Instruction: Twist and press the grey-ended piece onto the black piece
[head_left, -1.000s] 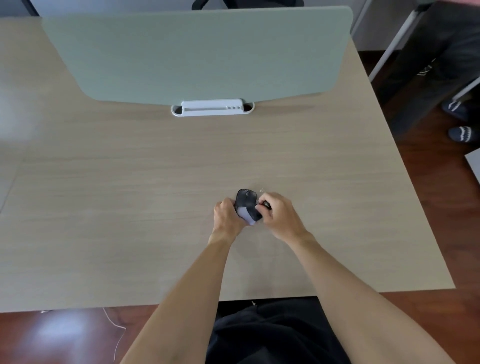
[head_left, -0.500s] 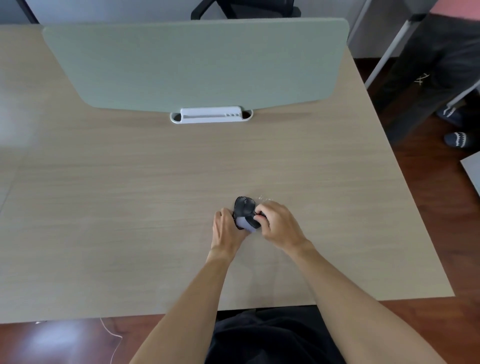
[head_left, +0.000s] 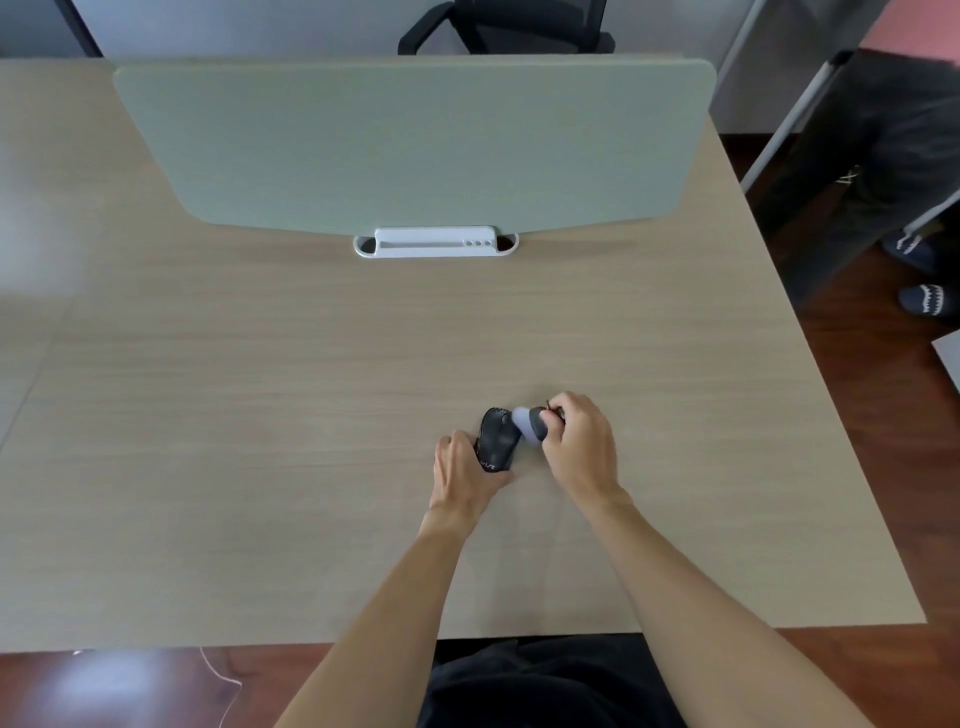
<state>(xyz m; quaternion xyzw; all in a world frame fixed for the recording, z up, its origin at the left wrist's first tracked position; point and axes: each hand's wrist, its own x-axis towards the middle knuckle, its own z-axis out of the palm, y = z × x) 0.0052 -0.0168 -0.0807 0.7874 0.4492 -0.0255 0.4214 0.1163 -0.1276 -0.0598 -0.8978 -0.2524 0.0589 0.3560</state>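
Left hand (head_left: 464, 470) lies along the left side of a black computer mouse (head_left: 496, 439) on the counter (head_left: 260, 415), fingers curled against its flank and holding it in place; the mouse sits near the middle of the counter, a bit toward the near edge. Just right of it, a small grey piece (head_left: 529, 422), rounded at one end, touches the mouse's upper right edge; it looks like a cover or shell part, can't tell for sure. Right hand (head_left: 582, 448) pinches that grey piece with curled fingers, plus something thin and dark poking out at the knuckles, too small to identify. Change: half a second ago both hands were bunched tight over the mouse with the grey piece lying across its body; now the right hand has drawn the piece off to the right and the black top of the mouse shows almost whole. Judging from that, the piece is being separated from the mouse and the parting looks nearly done. Behind, a grey-green divider panel (head_left: 415, 145) stands in a white base (head_left: 435, 242).
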